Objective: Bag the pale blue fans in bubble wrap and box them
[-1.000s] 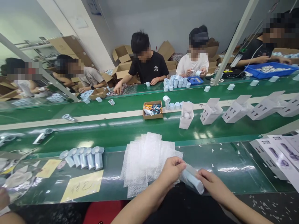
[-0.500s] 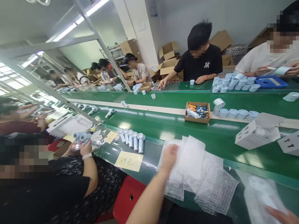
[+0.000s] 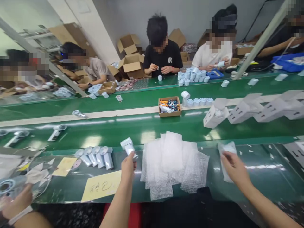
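My left hand is closed round the handle of a pale blue device with a round head, held above the bench. Left of it, several like devices lean in a row. Between my hands lies a spread pile of bubble-wrap bags. On the right, my right hand has its fingers curled on a bubble-wrap bag with something pale inside, lying on the bench. The fingertips are partly hidden. A yellow handwritten note lies near my left forearm.
Beyond the bench runs a green conveyor, with a small carton of mixed parts and open white boxes behind it. A co-worker's hand holds a device at far left. Several people sit across the line.
The view has turned right. My left hand, formerly over the bags, now holds a device, and the row has one fewer. My right hand is now on the filled bag's upper part.
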### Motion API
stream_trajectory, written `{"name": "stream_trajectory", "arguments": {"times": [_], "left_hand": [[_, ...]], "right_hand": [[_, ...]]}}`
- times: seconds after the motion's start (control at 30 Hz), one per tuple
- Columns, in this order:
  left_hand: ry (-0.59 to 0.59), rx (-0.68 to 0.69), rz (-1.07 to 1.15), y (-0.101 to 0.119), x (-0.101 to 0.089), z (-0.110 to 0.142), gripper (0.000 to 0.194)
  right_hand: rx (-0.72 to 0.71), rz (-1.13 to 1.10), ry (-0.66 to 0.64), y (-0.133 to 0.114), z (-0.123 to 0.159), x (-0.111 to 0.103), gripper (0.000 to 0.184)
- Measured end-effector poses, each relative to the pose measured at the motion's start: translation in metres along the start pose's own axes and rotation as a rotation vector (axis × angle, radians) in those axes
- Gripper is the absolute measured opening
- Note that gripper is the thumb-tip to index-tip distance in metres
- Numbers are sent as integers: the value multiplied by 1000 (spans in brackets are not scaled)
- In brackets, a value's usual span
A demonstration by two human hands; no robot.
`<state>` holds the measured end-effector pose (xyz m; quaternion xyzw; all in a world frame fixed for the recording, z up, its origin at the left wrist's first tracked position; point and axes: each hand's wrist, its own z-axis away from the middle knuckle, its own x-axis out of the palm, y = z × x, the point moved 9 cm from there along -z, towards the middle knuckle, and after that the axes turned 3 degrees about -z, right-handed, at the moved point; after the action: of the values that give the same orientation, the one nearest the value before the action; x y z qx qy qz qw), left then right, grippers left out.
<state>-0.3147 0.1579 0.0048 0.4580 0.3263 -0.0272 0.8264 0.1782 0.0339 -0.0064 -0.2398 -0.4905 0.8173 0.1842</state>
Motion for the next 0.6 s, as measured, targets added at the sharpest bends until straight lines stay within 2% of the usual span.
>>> {"name": "stream_trajectory", "arguments": {"times": [0.07, 0.1, 0.13, 0.17, 0.2, 0.23, 0.27, 0.33, 0.37, 0.4, 0.43, 0.47, 0.6], "left_hand": [[-289, -48, 185, -2, 67, 50, 49], [-465, -59, 252, -1, 101, 82, 52], [-652, -59, 260, -1, 133, 115, 55], [-831, -23, 221, -1, 158, 147, 56], [-982, 88, 133, 1, 176, 173, 54], [-1094, 259, 1, 2, 186, 194, 50], [-1163, 486, -163, 2, 192, 209, 43], [-1197, 974, -524, -7, 194, 229, 29], [-1186, 1155, -675, -16, 194, 234, 26], [-1180, 1258, -777, -25, 196, 235, 24], [-1181, 1269, -812, -32, 198, 233, 22], [-1175, 1213, -789, -36, 202, 230, 19], [-1041, 901, -574, -25, 221, 223, 15]], "right_hand": [[135, -110, -187, 0, 21, 54, 45], [290, -282, -349, 8, 34, 85, 46], [386, -399, -428, 12, 43, 106, 44], [456, -503, -469, 16, 48, 118, 39], [495, -576, -467, 19, 49, 121, 33], [497, -606, -423, 23, 46, 114, 27], [486, -613, -373, 27, 41, 102, 21], [487, -606, -302, 35, 35, 69, 18], [497, -603, -282, 40, 33, 51, 18], [510, -599, -268, 44, 32, 34, 19], [523, -598, -262, 47, 33, 18, 21], [533, -602, -265, 49, 34, 3, 23], [555, -619, -323, 48, 49, -36, 33]]}}
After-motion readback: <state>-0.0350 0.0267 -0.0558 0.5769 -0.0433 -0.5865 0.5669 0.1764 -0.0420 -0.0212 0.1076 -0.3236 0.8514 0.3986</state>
